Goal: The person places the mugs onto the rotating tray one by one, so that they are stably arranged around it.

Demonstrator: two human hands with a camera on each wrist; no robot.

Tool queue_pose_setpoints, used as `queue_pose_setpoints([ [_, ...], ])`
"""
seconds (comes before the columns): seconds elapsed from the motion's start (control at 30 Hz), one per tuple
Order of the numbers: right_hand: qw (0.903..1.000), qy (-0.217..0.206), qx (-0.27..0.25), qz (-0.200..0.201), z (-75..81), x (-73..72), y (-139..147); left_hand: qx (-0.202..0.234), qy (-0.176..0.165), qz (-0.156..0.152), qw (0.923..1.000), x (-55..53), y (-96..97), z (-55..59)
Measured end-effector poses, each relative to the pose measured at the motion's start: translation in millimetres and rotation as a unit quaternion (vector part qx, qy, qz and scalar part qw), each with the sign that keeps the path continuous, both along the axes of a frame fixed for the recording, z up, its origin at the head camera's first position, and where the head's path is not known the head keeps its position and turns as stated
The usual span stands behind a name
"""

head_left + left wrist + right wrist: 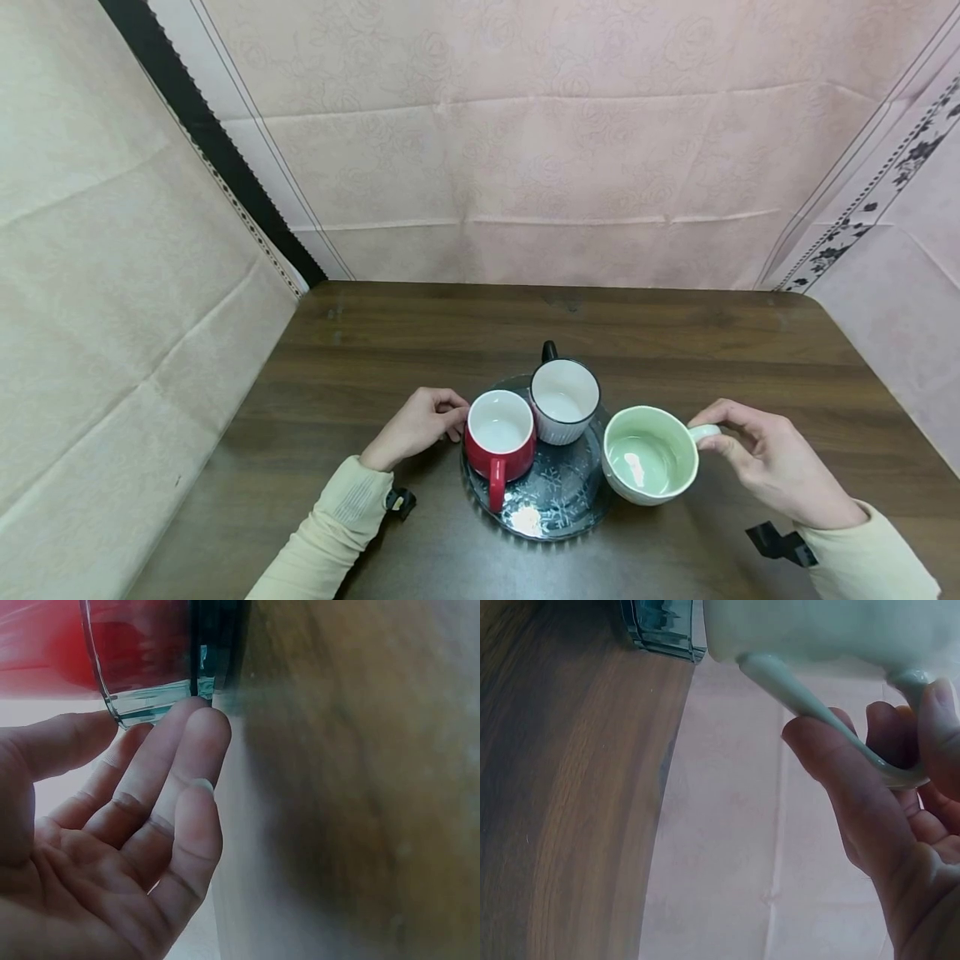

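Note:
A round glass tray [558, 504] with an embossed pattern lies on the table in the head view. On it stand a red mug [512, 462], handle toward me, and a white ribbed mug [558, 431] with a black rim and handle pointing away. My left hand [426, 427] pinches the tray's left edge, thumb at the upper rim and fingertips low on the side, as the left wrist view shows. My right hand [776, 462] grips the handle of a light green cup [817, 634], which is raised over the tray's right edge. All three vessels look upright; the green cup's underside is hidden.
The dark wooden table [360, 333] extends around the tray. Pale cloth [562, 167] hangs behind its far edge, with more cloth on the left and right sides. A black strap piece [780, 544] sits at each sleeve cuff.

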State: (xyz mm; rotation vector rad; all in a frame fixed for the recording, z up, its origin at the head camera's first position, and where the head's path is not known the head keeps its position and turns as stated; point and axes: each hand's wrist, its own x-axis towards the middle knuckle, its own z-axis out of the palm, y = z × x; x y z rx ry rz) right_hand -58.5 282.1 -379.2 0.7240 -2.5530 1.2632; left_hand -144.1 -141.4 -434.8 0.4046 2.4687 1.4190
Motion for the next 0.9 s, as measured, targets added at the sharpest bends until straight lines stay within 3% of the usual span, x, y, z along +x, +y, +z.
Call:
queue_pose_setpoints([
  [0.9,0.9999,0.004,-0.01,0.012,-2.1,-3.7,-10.1,-0.007,-0.004,0.005,1.0,-0.9,0.3,-1.4],
])
